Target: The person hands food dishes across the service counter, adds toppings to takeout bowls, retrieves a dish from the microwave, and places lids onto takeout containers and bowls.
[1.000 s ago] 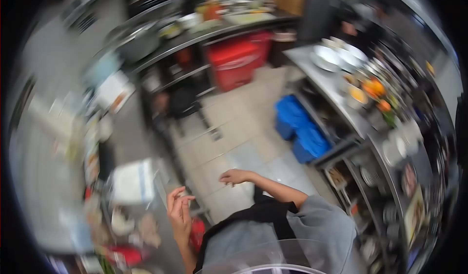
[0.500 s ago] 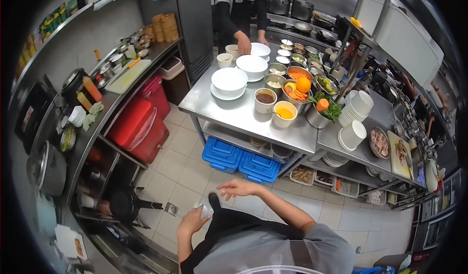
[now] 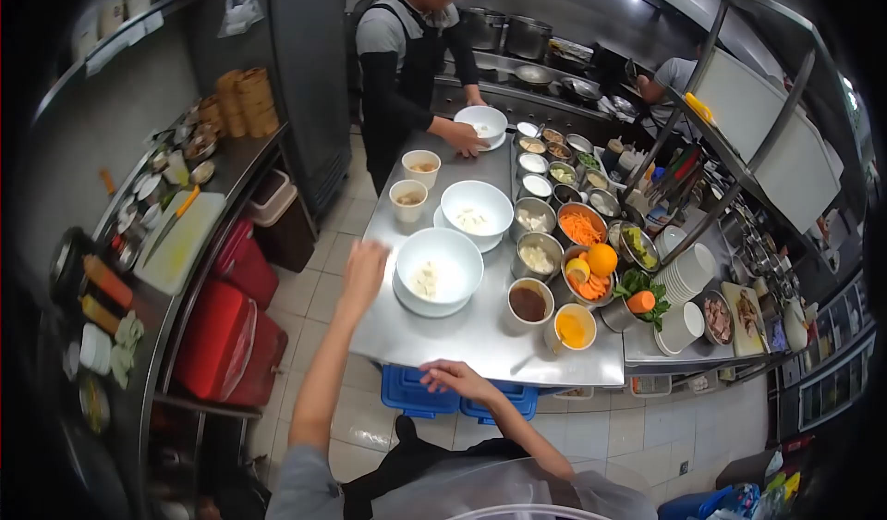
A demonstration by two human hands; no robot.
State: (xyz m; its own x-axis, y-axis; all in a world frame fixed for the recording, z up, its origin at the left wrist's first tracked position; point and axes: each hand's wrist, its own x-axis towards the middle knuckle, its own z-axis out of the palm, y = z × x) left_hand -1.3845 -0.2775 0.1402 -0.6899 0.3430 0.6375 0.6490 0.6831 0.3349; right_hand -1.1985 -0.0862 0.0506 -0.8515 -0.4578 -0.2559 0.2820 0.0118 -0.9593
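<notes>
My left hand point(image 3: 367, 272) is raised at the table's left edge, beside the nearest white bowl point(image 3: 439, 266); its fingers look apart though slightly blurred, and I see nothing in it. Low in front of my body, my right hand point(image 3: 455, 379) hovers near the front edge of the steel table point(image 3: 434, 344), fingers spread and empty. Pale pieces lie in the nearest bowl and in the second white bowl point(image 3: 477, 210), each on a plate. Behind them a co-worker's hands point(image 3: 462, 136) touch a third white bowl point(image 3: 480, 124).
Two paper cups point(image 3: 407, 200) stand left of the bowls. Sauce cups point(image 3: 529, 304), shredded carrot point(image 3: 581, 225) and other ingredient containers are on the right. Blue lidded boxes point(image 3: 420, 395) sit under the table. A side counter point(image 3: 236, 164) with red bins point(image 3: 226, 340) below is at left.
The view has swung from the left counter to the bowl table, now closer. My left hand has risen from low by my body to the table edge; my right hand stays low.
</notes>
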